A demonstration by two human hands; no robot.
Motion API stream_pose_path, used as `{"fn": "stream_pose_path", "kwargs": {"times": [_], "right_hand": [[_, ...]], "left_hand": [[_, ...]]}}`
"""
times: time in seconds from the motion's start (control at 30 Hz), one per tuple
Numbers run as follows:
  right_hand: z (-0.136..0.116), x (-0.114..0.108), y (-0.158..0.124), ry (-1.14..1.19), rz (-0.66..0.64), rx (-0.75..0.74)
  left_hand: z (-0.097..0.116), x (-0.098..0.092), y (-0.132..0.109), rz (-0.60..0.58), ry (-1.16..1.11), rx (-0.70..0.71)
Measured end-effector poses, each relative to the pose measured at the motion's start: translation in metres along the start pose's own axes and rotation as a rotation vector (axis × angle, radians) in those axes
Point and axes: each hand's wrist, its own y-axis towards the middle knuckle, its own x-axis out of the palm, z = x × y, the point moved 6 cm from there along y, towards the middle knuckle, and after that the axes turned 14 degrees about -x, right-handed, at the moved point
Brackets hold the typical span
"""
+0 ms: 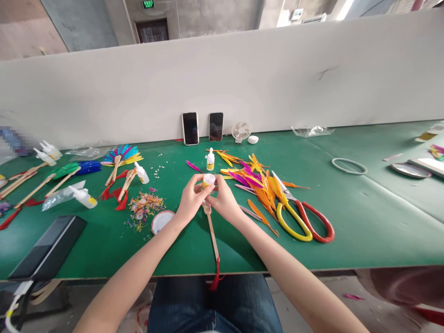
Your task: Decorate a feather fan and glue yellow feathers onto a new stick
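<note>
White-and-yellow, the round plastic container (208, 180) looked light and stiff to me, best held by its sides, where bare left hand (192, 196) and right hand (225, 198) pinched it.

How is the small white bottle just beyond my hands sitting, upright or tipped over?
Upright: the small white bottle has its narrow tip pointing up and its base down on the green table.
</note>
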Motion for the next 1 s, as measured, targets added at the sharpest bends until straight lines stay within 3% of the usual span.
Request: {"fn": "stream_pose_path", "kwargs": {"times": [0.2, 0.37, 0.57, 1.0], "right_hand": [[-0.0030, -0.0012, 0.0024, 0.050, -0.024, 0.013], [0.0000, 0.0019, 0.0038, 0.251, -0.121, 0.030], [0.0024, 0.0017, 0.0033, 0.275, -0.126, 0.019], [0.0025, 0.0036, 0.0023, 0.360, -0.089, 0.046]], "left_hand": [[-0.0009, -0.0031, 0.0017, 0.015, -0.067, -0.033], [-0.0032, -0.0028, 0.0050, -0.117, -0.097, -0.117], [-0.0034, 0.0046, 0.0058, -0.288, -0.060, -0.075], [-0.0048, -0.0007, 0.0022, -0.166, -0.075, -0.076]]}}
